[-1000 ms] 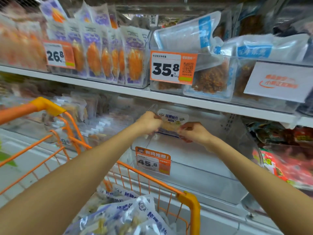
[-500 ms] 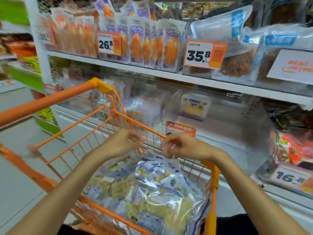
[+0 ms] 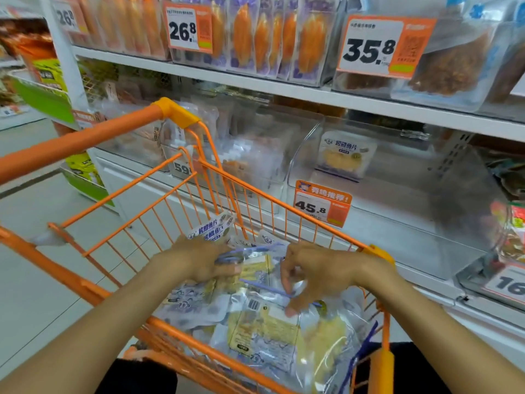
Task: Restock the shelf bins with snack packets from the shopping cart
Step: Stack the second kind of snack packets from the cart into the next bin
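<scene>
Head view: hands (image 3: 199, 260) on cart packets (image 3: 264, 322)

Packets (image 3: 264, 322) in cart (image 3: 199, 189), bin (image 3: 397, 223) behind.
</scene>
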A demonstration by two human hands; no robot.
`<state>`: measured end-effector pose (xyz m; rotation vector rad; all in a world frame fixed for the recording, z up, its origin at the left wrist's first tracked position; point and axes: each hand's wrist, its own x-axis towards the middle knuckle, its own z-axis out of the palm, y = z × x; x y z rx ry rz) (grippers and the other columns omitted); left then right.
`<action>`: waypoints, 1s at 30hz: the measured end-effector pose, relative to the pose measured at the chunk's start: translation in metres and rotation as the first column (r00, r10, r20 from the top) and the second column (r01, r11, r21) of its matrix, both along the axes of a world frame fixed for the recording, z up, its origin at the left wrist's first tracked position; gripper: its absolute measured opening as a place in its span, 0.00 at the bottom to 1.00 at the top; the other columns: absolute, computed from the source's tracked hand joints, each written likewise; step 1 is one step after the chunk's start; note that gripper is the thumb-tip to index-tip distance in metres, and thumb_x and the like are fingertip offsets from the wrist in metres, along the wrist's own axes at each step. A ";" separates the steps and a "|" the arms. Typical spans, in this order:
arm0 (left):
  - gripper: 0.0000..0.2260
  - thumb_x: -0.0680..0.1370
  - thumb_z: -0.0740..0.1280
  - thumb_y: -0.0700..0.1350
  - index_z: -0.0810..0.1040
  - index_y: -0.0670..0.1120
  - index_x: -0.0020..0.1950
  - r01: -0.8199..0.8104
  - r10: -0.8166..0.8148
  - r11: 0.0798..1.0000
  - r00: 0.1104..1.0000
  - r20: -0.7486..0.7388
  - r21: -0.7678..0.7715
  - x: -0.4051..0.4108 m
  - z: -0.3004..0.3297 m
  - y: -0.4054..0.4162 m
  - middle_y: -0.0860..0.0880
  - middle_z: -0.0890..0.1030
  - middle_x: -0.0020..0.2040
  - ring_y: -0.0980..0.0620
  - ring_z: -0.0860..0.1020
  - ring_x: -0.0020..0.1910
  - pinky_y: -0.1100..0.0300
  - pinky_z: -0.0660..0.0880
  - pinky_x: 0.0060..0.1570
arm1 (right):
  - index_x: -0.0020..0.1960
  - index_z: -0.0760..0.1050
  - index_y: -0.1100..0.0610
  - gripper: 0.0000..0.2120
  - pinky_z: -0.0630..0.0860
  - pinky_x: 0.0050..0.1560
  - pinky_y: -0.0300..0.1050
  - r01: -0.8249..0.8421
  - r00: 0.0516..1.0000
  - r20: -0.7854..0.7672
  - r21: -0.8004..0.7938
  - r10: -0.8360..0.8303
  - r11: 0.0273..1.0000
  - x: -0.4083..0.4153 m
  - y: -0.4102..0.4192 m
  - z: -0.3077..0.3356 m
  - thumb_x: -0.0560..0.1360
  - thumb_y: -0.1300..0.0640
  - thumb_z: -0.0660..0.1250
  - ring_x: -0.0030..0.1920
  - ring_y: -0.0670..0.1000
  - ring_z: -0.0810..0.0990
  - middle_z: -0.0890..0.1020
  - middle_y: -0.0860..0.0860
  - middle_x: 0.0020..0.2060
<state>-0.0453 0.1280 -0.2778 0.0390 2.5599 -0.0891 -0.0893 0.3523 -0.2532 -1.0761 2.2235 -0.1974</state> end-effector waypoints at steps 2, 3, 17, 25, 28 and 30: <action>0.30 0.76 0.53 0.69 0.66 0.54 0.72 -0.030 0.019 0.997 0.988 -0.156 -0.069 -0.001 0.003 0.005 0.48 0.77 0.61 0.46 0.74 0.61 0.49 0.62 0.62 | 0.40 0.75 0.51 0.09 0.72 0.38 0.41 0.112 0.989 0.107 -0.085 -0.103 0.990 -0.002 0.000 -0.003 0.70 0.50 0.75 0.37 0.50 0.75 0.75 0.49 0.37; 0.28 0.75 0.55 0.69 0.71 0.53 0.67 -0.051 0.030 0.996 0.966 -0.255 -0.076 -0.002 0.005 0.007 0.49 0.79 0.55 0.46 0.75 0.57 0.51 0.62 0.60 | 0.41 0.75 0.51 0.08 0.72 0.37 0.38 0.166 0.982 0.117 -0.131 -0.151 0.977 -0.004 0.001 -0.002 0.71 0.52 0.75 0.34 0.47 0.76 0.76 0.46 0.36; 0.16 0.80 0.61 0.54 0.78 0.41 0.47 -0.205 0.439 0.733 0.871 -0.221 0.648 0.007 0.038 0.020 0.42 0.81 0.50 0.42 0.80 0.45 0.52 0.77 0.45 | 0.52 0.72 0.50 0.20 0.73 0.41 0.40 0.433 0.901 0.155 -0.380 -0.405 0.817 0.002 0.027 0.005 0.67 0.54 0.78 0.42 0.48 0.79 0.79 0.48 0.48; 0.36 0.74 0.49 0.71 0.74 0.43 0.62 -0.513 0.532 0.134 0.759 0.375 0.848 0.002 0.045 0.030 0.42 0.84 0.53 0.48 0.85 0.45 0.59 0.81 0.36 | 0.42 0.75 0.47 0.14 0.74 0.43 0.35 0.305 0.822 -0.039 -0.813 -0.568 0.496 -0.002 0.004 -0.002 0.65 0.58 0.78 0.40 0.41 0.80 0.82 0.43 0.39; 0.29 0.77 0.58 0.63 0.69 0.44 0.68 -0.504 0.483 0.040 0.766 0.425 0.863 0.000 0.032 0.032 0.41 0.82 0.57 0.44 0.83 0.51 0.54 0.82 0.42 | 0.49 0.80 0.49 0.13 0.75 0.46 0.35 0.196 0.938 -0.076 -0.691 -0.339 0.696 0.009 -0.010 -0.006 0.67 0.55 0.77 0.46 0.41 0.79 0.82 0.42 0.46; 0.16 0.81 0.62 0.48 0.71 0.41 0.66 -0.487 0.592 0.047 0.717 0.368 0.872 -0.003 0.029 0.025 0.42 0.82 0.47 0.44 0.82 0.46 0.52 0.81 0.46 | 0.57 0.79 0.48 0.18 0.74 0.53 0.35 0.148 0.982 -0.016 -0.544 -0.187 0.826 0.008 -0.012 -0.007 0.68 0.54 0.77 0.55 0.41 0.76 0.79 0.41 0.57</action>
